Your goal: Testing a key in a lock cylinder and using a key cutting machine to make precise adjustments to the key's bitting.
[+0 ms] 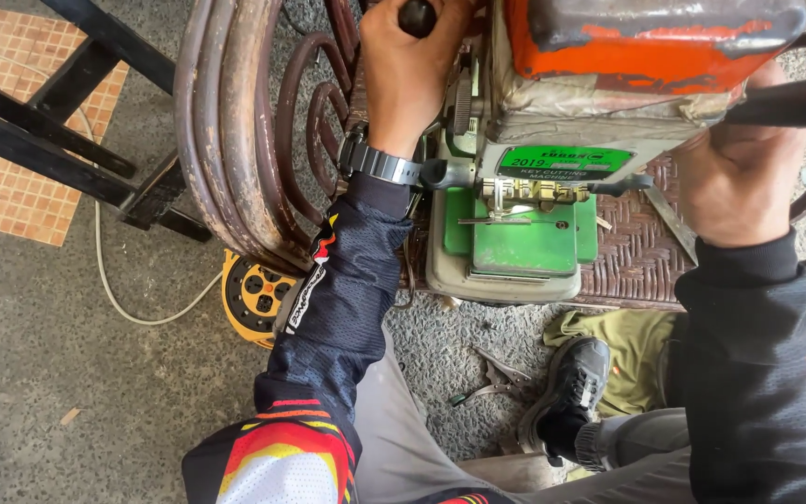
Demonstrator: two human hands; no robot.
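Black metal frame (58, 121) at far left on the concrete floor (67, 373); a white cable (132, 313) runs to a yellow cable reel (252, 297) beneath a curved rattan chair arm (226, 131). Left hand (412, 75) closed around a black knob (417, 17) at the machine's left side; wristwatch (380, 163) on that wrist. Green-and-orange bench machine (534, 187) sits centre frame on a woven seat (636, 252), keys clamped in its vise (524, 194). Right hand (743, 173) closed around a dark lever (785, 103) on the machine's right. Pliers (496, 378) lie on the floor below, near a black shoe (566, 387).
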